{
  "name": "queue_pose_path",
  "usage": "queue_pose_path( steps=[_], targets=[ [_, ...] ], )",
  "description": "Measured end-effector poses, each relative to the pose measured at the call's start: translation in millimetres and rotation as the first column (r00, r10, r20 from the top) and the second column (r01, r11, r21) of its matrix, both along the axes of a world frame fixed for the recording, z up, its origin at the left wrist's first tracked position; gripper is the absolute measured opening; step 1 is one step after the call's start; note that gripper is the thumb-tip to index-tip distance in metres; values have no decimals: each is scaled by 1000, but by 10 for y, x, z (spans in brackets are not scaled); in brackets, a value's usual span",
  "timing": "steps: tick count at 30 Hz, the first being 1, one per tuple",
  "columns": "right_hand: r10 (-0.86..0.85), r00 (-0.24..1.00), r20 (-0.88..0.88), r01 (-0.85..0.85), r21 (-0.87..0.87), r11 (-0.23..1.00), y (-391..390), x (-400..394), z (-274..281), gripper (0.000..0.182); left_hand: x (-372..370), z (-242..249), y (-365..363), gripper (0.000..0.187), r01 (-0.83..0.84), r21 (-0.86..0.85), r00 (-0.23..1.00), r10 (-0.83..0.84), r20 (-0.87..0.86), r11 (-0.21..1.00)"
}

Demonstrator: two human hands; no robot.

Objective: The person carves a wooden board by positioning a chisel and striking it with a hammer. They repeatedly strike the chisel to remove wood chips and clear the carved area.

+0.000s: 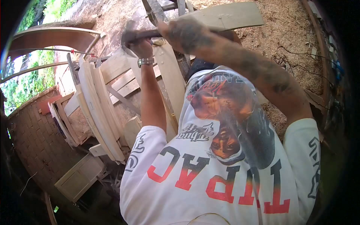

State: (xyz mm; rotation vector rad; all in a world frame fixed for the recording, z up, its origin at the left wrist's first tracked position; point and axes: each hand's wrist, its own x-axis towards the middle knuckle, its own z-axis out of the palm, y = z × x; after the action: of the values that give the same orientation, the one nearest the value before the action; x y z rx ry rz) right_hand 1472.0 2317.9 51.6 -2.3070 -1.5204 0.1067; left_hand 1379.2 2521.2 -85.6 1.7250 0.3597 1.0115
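My left hand (142, 48), with a metal watch at the wrist, is closed around a dark, elongated tool (129, 37). The tool's exact kind is blurred. Close beside it, my right hand (170, 32) is at the tool's other end, smeared by motion, and its fingers do not show clearly. A pale, curved wooden board (232, 15) extends to the right from behind my right hand and forearm. Part of the board is hidden by that arm.
Wood shavings (285, 22) cover the ground. Curved wooden pieces (99, 108) are stacked at left, near pale planks (125, 84). A wooden panel (80, 178) lies lower left, by a brick-patterned surface (32, 127). A dark wire (296, 65) runs at right.
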Motion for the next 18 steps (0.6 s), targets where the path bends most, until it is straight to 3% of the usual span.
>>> queue_pose_path(
  steps=[1,2,3,4,7,8,9,11,12,13,14,15,16,17,18],
  targets=[
    [32,974,-225,1,144,990,-79,-7,-77,36,30,-175,110,20,-82,177,995,92,-50,981],
    [13,976,-218,9,100,995,-142,48,-128,35,144,-335,219,25,-72,130,997,70,17,989],
    [20,982,-189,-10,55,998,-195,138,97,35,283,-190,160,31,-57,86,995,50,87,995],
    [38,982,-182,-38,1,999,-220,152,248,34,246,-50,4,31,-9,-71,995,16,97,997],
    [-5,981,-196,44,194,980,-245,163,513,28,191,65,-156,26,27,-320,995,6,100,947],
    [-8,977,-213,64,255,965,-233,125,636,27,131,316,-230,22,64,-271,996,-46,71,960],
    [56,944,-324,76,381,922,-240,116,833,23,169,512,-362,27,11,-165,994,7,110,986],
    [217,834,-507,158,597,787,-212,107,1172,18,184,438,-291,19,-170,238,982,143,127,956],
    [149,951,-271,148,821,551,24,110,910,20,164,420,-276,18,-177,224,983,159,95,959],
    [96,958,-271,148,751,643,27,38,697,20,149,429,-274,16,-183,210,983,174,63,960],
    [39,965,-260,152,674,723,-16,-34,481,22,48,315,-236,15,-82,-76,997,81,-15,994],
    [8,969,-246,92,392,915,-79,-69,121,23,-21,185,-176,14,15,-357,998,-38,-57,934],
    [-20,977,-214,34,64,997,-138,-47,-101,26,-60,-51,-40,15,-12,77,997,18,-71,997],
    [20,976,-218,-1,87,996,-202,-81,-44,24,-91,-276,92,21,-127,480,990,144,2,868],
    [52,979,-199,-31,107,994,-259,-40,41,22,-50,-240,71,28,-139,419,986,163,-23,897]
  ],
)
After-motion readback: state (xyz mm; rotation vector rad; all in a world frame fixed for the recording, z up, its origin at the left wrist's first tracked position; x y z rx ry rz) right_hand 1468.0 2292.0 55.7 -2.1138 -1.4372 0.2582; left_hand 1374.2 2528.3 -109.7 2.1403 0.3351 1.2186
